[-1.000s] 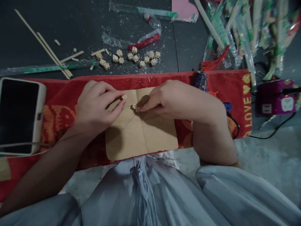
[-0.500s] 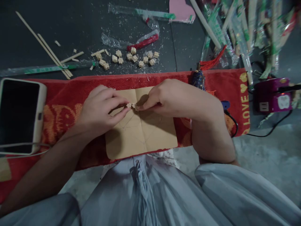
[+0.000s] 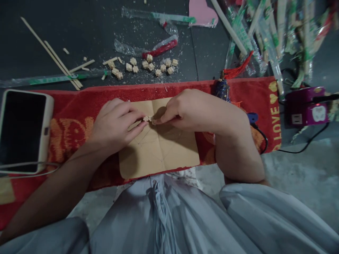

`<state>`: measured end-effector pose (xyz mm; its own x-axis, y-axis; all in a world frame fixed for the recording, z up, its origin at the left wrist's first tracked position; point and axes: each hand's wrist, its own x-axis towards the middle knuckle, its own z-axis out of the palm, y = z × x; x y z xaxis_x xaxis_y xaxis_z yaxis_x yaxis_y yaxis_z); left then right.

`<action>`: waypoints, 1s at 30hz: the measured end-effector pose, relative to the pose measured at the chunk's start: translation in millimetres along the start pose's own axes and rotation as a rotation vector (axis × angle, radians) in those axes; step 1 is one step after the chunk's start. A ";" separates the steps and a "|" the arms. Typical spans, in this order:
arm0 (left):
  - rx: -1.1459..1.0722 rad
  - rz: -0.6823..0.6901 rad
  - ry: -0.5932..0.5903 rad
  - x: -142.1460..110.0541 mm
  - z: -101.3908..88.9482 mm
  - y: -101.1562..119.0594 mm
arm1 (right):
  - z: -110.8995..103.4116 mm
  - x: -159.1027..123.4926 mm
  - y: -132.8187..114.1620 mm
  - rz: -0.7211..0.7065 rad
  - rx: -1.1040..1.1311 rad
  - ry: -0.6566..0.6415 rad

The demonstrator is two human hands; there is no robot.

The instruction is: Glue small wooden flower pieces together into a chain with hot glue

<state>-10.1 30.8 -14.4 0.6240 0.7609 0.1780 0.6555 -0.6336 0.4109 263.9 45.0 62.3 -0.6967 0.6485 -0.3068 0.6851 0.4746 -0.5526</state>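
My left hand (image 3: 119, 121) pinches a small pale flower-shaped wooden piece (image 3: 146, 119) between thumb and forefinger. It sits against other small pieces (image 3: 150, 118) of the same kind, over the upper part of a creased brown sheet (image 3: 143, 158) with thin pencil lines. From the other side, my right hand (image 3: 182, 109) has its fingers curled, with the forefinger's tip at the right end of these pieces. Whether its fingers grip a piece or only press on it is hidden. Under the sheet lies a red towel (image 3: 106, 173).
Beyond the towel lie several wooden clusters (image 3: 145, 64), thin sticks (image 3: 49, 47) and plastic wrappers (image 3: 161, 47). A white-framed device (image 3: 23, 130) rests at left. Wrapped sticks (image 3: 270, 35) and a purple power block (image 3: 304, 106) with cables are at right, near a red tassel (image 3: 239, 68).
My left hand has shifted very slightly to the right, bringing its piece closer against the others. My right hand stays in place. The view has moved a little.
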 end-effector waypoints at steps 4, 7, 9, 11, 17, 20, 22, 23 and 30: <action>-0.018 -0.014 -0.006 -1.0 -2.2 -0.3 | -0.9 -0.7 -1.7 0.015 -0.030 -0.007; -0.027 -0.016 -0.005 -2.0 -2.6 0.0 | -0.4 0.4 -2.5 0.014 -0.038 -0.031; -0.017 -0.006 -0.003 -2.5 -2.5 0.7 | 0.2 1.4 -2.3 0.016 -0.050 -0.052; -0.014 0.002 0.004 -2.9 -2.5 1.8 | 0.6 2.1 -1.8 0.008 -0.069 -0.061; -0.040 -0.024 0.017 -4.0 -1.6 5.1 | -0.3 3.7 -2.6 -0.006 -0.076 -0.076; -0.052 -0.043 0.029 -5.4 2.2 4.1 | 0.1 3.7 -2.5 0.001 -0.066 -0.089; -0.061 -0.053 0.037 -6.0 4.6 3.0 | 1.0 3.3 -1.1 -0.034 -0.070 -0.059; -0.066 -0.051 0.038 -6.2 5.2 2.6 | 1.5 2.9 -0.2 -0.051 -0.078 -0.044; -0.059 -0.026 0.001 -4.2 1.1 4.8 | 0.0 2.5 -0.1 -0.063 -0.118 -0.061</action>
<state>-9.1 24.4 -14.1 0.6066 0.7771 0.1680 0.6450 -0.6045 0.4675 262.0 46.5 61.6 -0.7483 0.5793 -0.3231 0.6574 0.5823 -0.4783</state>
